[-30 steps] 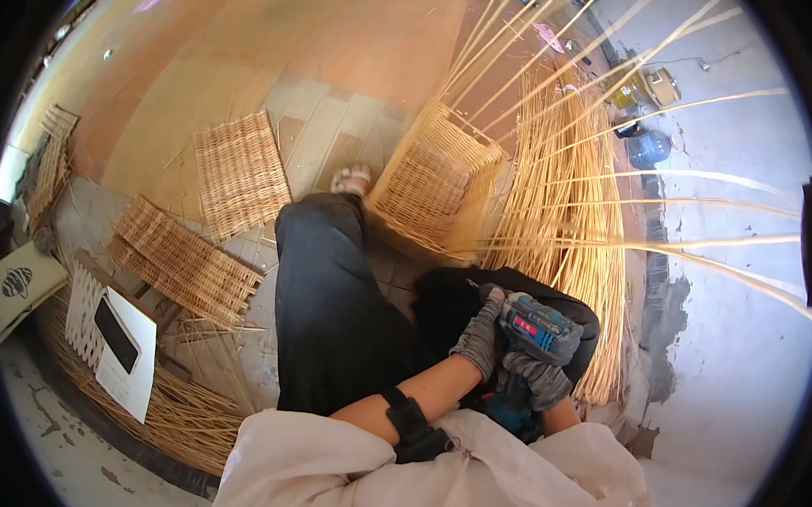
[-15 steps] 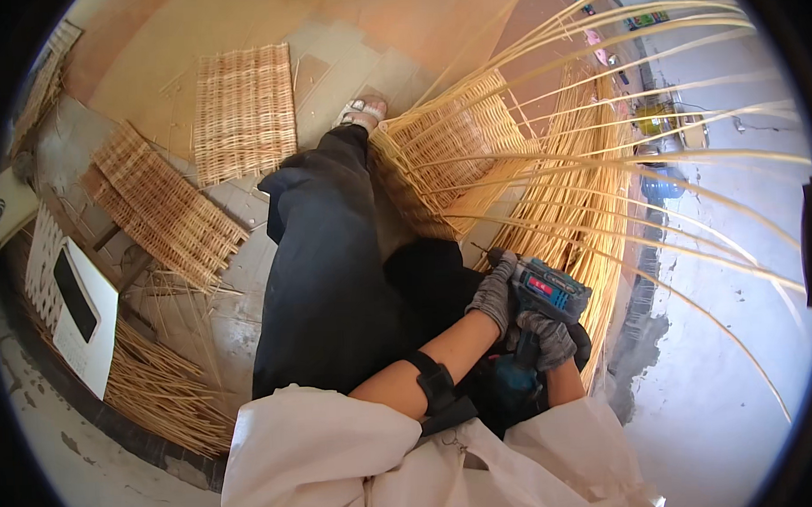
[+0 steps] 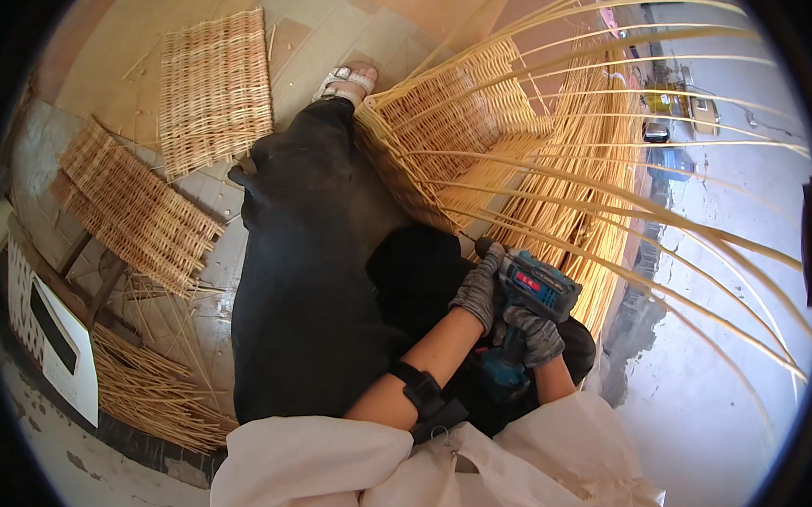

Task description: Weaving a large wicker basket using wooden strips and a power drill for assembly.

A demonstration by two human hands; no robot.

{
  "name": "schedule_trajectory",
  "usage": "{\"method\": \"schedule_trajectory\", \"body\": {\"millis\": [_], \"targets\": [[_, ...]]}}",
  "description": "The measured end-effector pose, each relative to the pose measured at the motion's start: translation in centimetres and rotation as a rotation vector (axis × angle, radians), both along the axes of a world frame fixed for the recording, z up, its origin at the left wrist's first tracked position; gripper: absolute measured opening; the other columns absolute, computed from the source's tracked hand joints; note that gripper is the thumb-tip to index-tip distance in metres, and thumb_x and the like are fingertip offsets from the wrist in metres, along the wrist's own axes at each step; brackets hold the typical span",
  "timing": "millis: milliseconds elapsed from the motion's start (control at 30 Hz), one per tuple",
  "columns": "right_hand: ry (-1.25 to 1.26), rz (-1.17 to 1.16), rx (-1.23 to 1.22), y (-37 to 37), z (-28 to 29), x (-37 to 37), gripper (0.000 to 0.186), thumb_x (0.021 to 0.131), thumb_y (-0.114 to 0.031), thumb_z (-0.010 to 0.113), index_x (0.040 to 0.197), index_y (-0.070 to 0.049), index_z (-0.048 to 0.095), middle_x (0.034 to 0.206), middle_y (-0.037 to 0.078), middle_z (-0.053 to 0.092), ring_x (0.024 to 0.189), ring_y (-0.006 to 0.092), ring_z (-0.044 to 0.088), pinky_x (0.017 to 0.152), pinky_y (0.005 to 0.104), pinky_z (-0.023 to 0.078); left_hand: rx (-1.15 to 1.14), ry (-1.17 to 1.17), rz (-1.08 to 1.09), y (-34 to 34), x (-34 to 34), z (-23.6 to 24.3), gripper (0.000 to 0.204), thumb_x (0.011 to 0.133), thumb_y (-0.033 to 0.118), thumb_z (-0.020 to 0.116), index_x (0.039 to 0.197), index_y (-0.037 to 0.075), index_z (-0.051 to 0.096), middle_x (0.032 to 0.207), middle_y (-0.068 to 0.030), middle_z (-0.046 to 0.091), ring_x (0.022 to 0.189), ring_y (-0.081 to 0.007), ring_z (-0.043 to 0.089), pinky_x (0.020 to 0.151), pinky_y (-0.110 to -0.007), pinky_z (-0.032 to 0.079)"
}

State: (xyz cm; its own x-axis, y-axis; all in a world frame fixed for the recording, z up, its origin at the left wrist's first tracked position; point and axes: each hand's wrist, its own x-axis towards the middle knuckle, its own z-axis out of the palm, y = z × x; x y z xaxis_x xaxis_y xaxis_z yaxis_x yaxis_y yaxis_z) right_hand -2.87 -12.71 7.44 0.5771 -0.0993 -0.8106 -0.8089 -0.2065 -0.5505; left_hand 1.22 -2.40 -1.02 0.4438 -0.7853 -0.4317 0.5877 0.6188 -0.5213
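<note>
From the head camera I look down at my lap. My left hand (image 3: 479, 291), in a grey glove, wraps over the top and front of a blue cordless drill (image 3: 534, 294), its fingers (image 3: 489, 267) clamped around the drill's nose. My right hand (image 3: 536, 334), gloved the same, grips the drill's handle from below, fingers closed tight on it. The drill sits just above my right knee, its front end touching the edge of a half-woven wicker basket (image 3: 460, 135) that leans against my outstretched leg in black trousers (image 3: 317, 257). Long loose cane stakes (image 3: 655, 209) fan out from the basket toward the right, arching over the drill and my hands. A black strap (image 3: 420, 387) rings my left forearm.

Further out on the floor (image 3: 314, 42), a flat woven panel (image 3: 214, 86) lies beyond my leg, and a second woven panel (image 3: 131, 205) lies to its left, tilted. A bundle of cut cane (image 3: 151, 387) lies at the lower left beside a white box (image 3: 51, 333). My sandalled foot (image 3: 346, 79) rests near the basket's far corner.
</note>
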Motion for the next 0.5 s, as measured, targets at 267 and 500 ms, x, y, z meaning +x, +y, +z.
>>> {"method": "schedule_trajectory", "body": {"millis": [267,500], "targets": [[0.039,-0.031,0.022,0.4,0.2,0.8,0.040,0.072,-0.012,0.063,0.110,-0.007,0.052,0.089,0.010,0.057,0.078,0.0238,0.056,0.068,0.0342,0.046,0.046,0.044,0.019,1.2,0.6,1.5,0.051,0.088,0.045,0.049,0.124,0.010,0.046,0.125,-0.0130,0.048,0.117,-0.0298,0.042,0.101,-0.043,0.031],[0.066,-0.053,0.024,0.8,0.6,1.6,0.038,0.071,-0.009,0.063,0.107,-0.006,0.054,0.084,0.010,0.059,0.071,0.0238,0.058,0.063,0.0339,0.048,0.030,0.066,0.060,1.0,0.5,1.0,0.048,0.089,0.042,0.048,0.125,0.009,0.045,0.126,-0.0126,0.048,0.117,-0.0290,0.042,0.102,-0.042,0.031]]}}
